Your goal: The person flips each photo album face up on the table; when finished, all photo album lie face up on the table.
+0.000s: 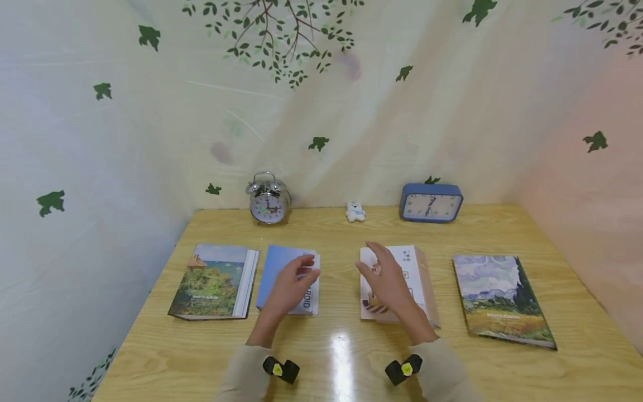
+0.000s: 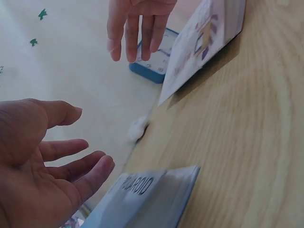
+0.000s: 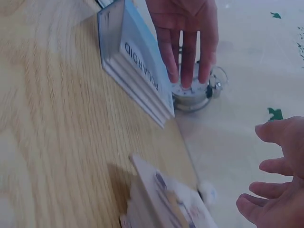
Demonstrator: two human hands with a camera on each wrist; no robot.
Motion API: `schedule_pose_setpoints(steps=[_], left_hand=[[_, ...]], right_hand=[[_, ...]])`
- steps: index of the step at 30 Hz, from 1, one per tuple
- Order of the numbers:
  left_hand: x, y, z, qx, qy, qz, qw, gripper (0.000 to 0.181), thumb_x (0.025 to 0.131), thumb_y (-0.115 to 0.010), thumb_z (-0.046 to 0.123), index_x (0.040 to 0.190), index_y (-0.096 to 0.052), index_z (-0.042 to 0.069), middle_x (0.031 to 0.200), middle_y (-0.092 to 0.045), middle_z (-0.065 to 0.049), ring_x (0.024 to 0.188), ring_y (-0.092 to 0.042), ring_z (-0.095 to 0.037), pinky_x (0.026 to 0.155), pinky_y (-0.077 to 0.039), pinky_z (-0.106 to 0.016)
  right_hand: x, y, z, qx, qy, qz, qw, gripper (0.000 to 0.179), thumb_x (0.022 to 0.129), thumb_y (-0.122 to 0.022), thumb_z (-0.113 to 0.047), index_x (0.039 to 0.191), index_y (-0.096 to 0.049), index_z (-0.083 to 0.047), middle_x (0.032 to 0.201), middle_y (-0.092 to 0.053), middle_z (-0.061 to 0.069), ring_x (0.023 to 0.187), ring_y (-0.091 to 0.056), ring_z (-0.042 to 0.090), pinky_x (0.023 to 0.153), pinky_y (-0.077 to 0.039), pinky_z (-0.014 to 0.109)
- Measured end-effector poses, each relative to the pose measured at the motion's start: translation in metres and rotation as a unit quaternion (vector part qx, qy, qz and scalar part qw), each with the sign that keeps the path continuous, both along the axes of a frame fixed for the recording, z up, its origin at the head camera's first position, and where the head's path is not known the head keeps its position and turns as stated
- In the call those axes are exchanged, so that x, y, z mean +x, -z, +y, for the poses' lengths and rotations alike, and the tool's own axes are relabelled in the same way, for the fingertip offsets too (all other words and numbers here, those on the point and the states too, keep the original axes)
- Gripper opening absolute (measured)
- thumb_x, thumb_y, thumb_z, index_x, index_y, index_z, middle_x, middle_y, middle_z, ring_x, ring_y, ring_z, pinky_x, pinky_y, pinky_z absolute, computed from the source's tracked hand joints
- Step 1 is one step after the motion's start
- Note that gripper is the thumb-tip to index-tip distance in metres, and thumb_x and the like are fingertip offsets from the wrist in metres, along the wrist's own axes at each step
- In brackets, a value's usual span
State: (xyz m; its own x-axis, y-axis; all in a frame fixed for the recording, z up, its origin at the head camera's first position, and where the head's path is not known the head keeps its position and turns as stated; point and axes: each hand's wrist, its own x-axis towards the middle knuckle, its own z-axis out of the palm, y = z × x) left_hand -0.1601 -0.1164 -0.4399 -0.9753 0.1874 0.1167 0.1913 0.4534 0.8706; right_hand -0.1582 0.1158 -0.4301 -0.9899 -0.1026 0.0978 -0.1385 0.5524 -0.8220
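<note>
My left hand [image 1: 290, 286] hovers over a blue-and-white album marked POLAROID [image 1: 273, 269], its fingers loosely bent and apart with nothing between them. Over a thick white book [image 1: 408, 258] with a printed picture and a tan page edge, my right hand [image 1: 390, 283] hangs in the same way, thumb and fingers spread. The palms face each other across a strip of table. In the left wrist view, the left fingers [image 2: 90, 183] stay above the POLAROID cover. The right wrist view has the right fingers [image 3: 268, 190] beside the white book, holding nothing.
A photo album with a seaside painting [image 1: 216, 282] lies at the left, another with a wheat-field painting [image 1: 494, 296] at the right. Along the table's back edge stand a silver twin-bell alarm clock [image 1: 268, 205], a small white bear figure [image 1: 354, 212] and a blue clock [image 1: 432, 204].
</note>
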Motion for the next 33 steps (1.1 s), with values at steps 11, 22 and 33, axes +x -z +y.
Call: schedule_pose_setpoints(steps=[11, 22, 33], left_hand=[[0.002, 0.009, 0.04, 0.013, 0.051, -0.047, 0.9975, 0.05, 0.095, -0.059, 0.019, 0.138, -0.046, -0.003, 0.127, -0.056, -0.023, 0.115, -0.057, -0.035, 0.096, -0.049, -0.046], [0.004, 0.021, 0.073, 0.015, 0.06, -0.077, 0.9951, 0.057, 0.091, -0.065, 0.016, 0.139, -0.042, -0.005, 0.123, -0.06, -0.019, 0.113, -0.059, -0.033, 0.095, -0.05, -0.045], [-0.003, 0.03, 0.095, -0.033, 0.046, -0.101, 0.9933, 0.058, 0.087, -0.069, 0.011, 0.137, -0.046, -0.006, 0.117, -0.062, -0.012, 0.103, -0.061, -0.02, 0.089, -0.053, -0.03]], right_hand=[[0.013, 0.005, 0.051, 0.024, 0.045, 0.019, 0.9985, 0.061, 0.097, -0.056, -0.032, 0.145, -0.036, -0.002, 0.152, -0.028, 0.025, 0.13, -0.039, 0.047, 0.102, -0.041, 0.056], [0.025, 0.016, 0.096, 0.078, 0.067, -0.017, 0.9945, 0.067, 0.098, -0.054, -0.035, 0.147, -0.029, 0.002, 0.15, -0.025, 0.03, 0.138, -0.022, 0.049, 0.108, -0.023, 0.064], [0.036, 0.032, 0.111, 0.087, 0.069, -0.042, 0.9929, 0.066, 0.098, -0.053, -0.032, 0.145, -0.03, 0.009, 0.144, -0.034, 0.034, 0.127, -0.039, 0.052, 0.103, -0.034, 0.062]])
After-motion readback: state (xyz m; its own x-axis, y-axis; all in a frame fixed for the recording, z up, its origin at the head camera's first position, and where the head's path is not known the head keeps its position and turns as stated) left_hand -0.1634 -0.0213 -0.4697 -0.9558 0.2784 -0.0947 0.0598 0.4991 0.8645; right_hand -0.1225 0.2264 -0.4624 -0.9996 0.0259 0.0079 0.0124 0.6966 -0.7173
